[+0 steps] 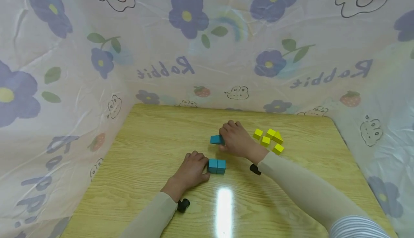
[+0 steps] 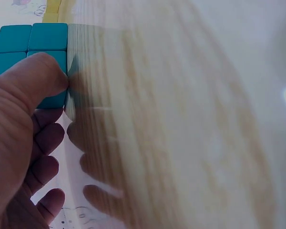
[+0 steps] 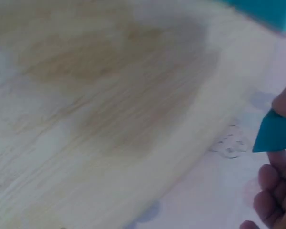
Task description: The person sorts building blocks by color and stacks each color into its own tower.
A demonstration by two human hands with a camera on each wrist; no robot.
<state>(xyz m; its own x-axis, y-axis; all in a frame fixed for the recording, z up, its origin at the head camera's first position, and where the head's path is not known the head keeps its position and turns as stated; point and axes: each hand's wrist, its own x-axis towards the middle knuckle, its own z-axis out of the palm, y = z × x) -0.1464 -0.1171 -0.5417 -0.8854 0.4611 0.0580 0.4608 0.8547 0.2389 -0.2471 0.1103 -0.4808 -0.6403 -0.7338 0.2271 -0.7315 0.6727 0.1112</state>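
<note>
A two-by-two stack of blue cubes [image 1: 217,166] stands on the table, its several faces flush together. My left hand [image 1: 191,170] is at the stack's left end. In the left wrist view the thumb lies across a lower cube [image 2: 57,101], with the forefinger behind it. Farther back, my right hand [image 1: 237,140] pinches a blue block [image 1: 216,139] with a slanted side. That block [image 3: 276,133] looks wedge-shaped between thumb and fingers in the right wrist view; the hand covers part of it.
Several yellow blocks [image 1: 265,141], mostly cubes and one triangular, lie right of my right hand. The wood-grain table [image 1: 155,130] is bordered by a printed cloth [image 1: 213,51] at the back and sides. Light glares off the table's front.
</note>
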